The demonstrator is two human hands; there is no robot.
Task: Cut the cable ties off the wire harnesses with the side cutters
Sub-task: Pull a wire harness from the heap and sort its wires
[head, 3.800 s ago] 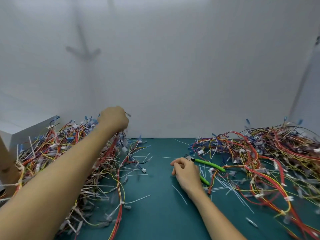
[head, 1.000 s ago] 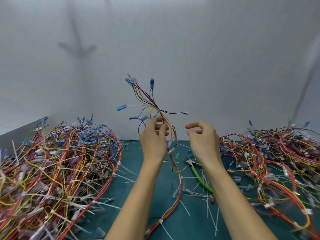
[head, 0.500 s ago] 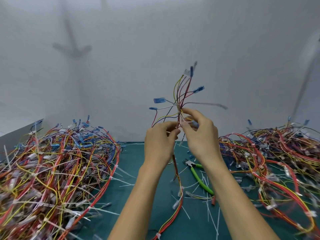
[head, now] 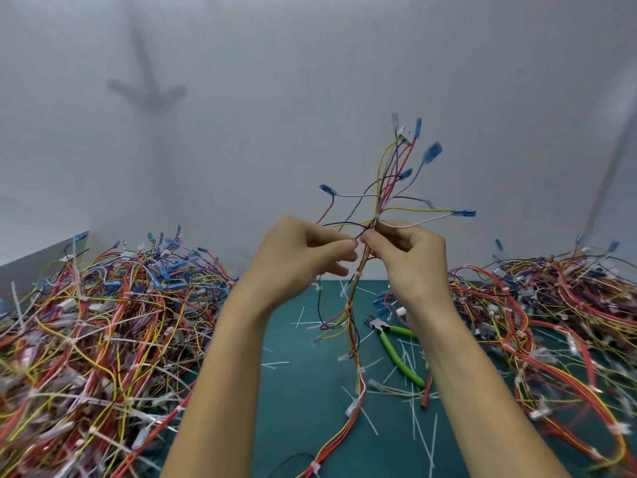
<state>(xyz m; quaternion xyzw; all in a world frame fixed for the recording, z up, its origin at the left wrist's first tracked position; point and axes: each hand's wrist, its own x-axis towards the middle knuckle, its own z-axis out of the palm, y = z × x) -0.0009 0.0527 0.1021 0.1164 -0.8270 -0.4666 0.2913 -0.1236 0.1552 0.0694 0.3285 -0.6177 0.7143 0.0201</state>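
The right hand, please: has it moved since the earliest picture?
Yes: the right hand left the side cutters on the mat and rose to pinch the lifted harness.

Plain white wall [head: 310, 81] behind a dark teal tabletop [head: 303, 401]

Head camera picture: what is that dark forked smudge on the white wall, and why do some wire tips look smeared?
In the head view, the dark forked smudge is a soft shadow on the pale wall; its source is unseen. The blue terminals topping the raised multicoloured wire harness show motion blur; the tangled wire heaps at both sides look soft toward the frame edges.
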